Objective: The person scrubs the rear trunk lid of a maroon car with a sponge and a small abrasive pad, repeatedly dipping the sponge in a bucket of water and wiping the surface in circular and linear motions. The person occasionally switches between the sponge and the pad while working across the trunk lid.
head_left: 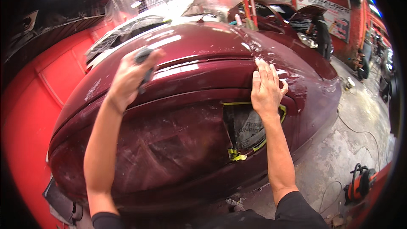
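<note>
A dark maroon car [182, 76] fills the middle, its curved roof in front of me. My left hand [127, 78] is closed around a dark grey block [144, 55], held over the left part of the roof. Motion blurs it, so I cannot tell its exact kind, nor whether it touches the paint. Farther right, my right hand [268, 91] lies with its fingers stretched out on the roof edge, holding nothing. Below that hand, a side window is masked with dark printed sheeting [243, 125] and yellow-green tape [238, 157]. A wrinkled, maroon-dusted cover [169, 144] spreads over the larger area beside it.
A red wall [38, 89] runs along the left. Behind stands a car under clear plastic [127, 29]; another dark red car [275, 17] has its hood up, with a person [322, 34] beside it. An orange-and-black machine [360, 182] and a cable [369, 133] lie on the concrete at right.
</note>
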`<state>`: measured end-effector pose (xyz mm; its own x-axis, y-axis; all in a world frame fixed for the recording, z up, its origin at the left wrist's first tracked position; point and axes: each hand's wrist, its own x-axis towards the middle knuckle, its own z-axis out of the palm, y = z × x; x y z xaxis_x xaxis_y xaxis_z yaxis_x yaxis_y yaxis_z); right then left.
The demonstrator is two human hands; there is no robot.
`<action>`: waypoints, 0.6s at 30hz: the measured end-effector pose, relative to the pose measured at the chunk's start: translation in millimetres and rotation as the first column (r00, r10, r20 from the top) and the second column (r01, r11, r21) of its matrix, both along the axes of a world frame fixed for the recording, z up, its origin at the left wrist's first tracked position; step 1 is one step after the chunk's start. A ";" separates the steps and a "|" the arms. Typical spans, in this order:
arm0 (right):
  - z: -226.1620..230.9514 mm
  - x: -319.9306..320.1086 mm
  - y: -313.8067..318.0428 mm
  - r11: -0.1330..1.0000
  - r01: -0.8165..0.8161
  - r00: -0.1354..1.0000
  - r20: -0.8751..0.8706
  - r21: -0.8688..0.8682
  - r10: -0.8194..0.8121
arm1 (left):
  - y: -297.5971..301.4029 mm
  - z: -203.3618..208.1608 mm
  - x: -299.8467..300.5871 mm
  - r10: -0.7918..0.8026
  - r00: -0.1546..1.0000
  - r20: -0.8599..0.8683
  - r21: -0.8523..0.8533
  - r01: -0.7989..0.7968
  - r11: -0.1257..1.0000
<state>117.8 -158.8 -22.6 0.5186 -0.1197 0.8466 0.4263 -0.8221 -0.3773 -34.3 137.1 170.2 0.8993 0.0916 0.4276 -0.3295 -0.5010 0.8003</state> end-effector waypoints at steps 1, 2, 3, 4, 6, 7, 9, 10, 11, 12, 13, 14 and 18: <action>3.2 -4.4 9.8 0.999 0.038 0.999 -0.007 0.023 -0.037 | -20.6 -0.1 21.0 0.042 0.999 -0.030 0.059 -0.040 0.997; 12.6 -20.8 30.2 0.997 -0.072 0.997 0.019 -0.010 0.072 | -37.2 -2.0 39.7 0.010 1.000 0.002 0.147 -0.010 0.989; 17.6 -38.7 55.6 0.983 -0.174 0.984 0.039 -0.055 0.176 | -50.9 -9.2 61.1 -0.032 0.999 0.027 0.225 0.025 0.974; 16.8 -50.9 77.4 0.959 -0.251 0.958 0.108 -0.131 0.265 | -70.7 -6.4 77.7 -0.040 0.999 0.003 0.299 0.037 0.953; 19.3 -67.5 88.7 0.922 -0.351 0.911 0.167 -0.165 0.377 | -93.1 -2.7 106.1 -0.023 0.999 -0.042 0.452 0.039 0.891; 17.9 -64.0 84.2 0.915 -0.347 0.906 0.180 -0.206 0.384 | -94.5 1.3 112.3 0.016 0.998 -0.060 0.540 0.019 0.841; 9.9 -41.9 52.3 0.954 -0.205 0.966 0.114 -0.220 0.234 | -87.2 4.4 117.5 0.002 0.997 -0.080 0.485 0.038 0.874; 4.0 -25.2 28.7 0.974 -0.087 0.991 0.078 -0.208 0.105 | -77.9 6.8 128.7 0.021 0.996 -0.082 0.503 0.023 0.864; -1.4 -10.3 4.0 0.995 -0.040 0.999 -0.014 -0.095 0.039 | -78.1 13.8 119.9 0.025 0.997 -0.079 0.484 0.017 0.875; -4.7 0.7 -9.6 1.000 0.010 0.996 -0.092 -0.005 -0.010 | -77.1 23.9 100.2 0.040 0.996 -0.085 0.463 0.004 0.886; -2.5 3.5 -9.3 0.998 0.013 0.988 -0.154 0.061 -0.003 | -68.3 27.8 84.3 0.057 0.994 -0.091 0.444 -0.010 0.896; -3.9 2.3 10.1 0.998 0.034 0.992 -0.127 0.059 -0.026 | -42.7 24.3 83.7 0.061 0.996 -0.066 0.459 -0.024 0.888; 36.4 -81.8 153.9 0.996 -0.027 0.997 0.076 -0.087 0.034 | 42.5 32.1 29.7 0.172 0.984 -0.042 0.541 -0.122 0.832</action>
<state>36.1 -4.9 13.8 0.4538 -0.0301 0.8906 0.4768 -0.8361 -0.2713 -4.6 179.6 202.3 0.9287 0.0056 0.3708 -0.1605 -0.8953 0.4156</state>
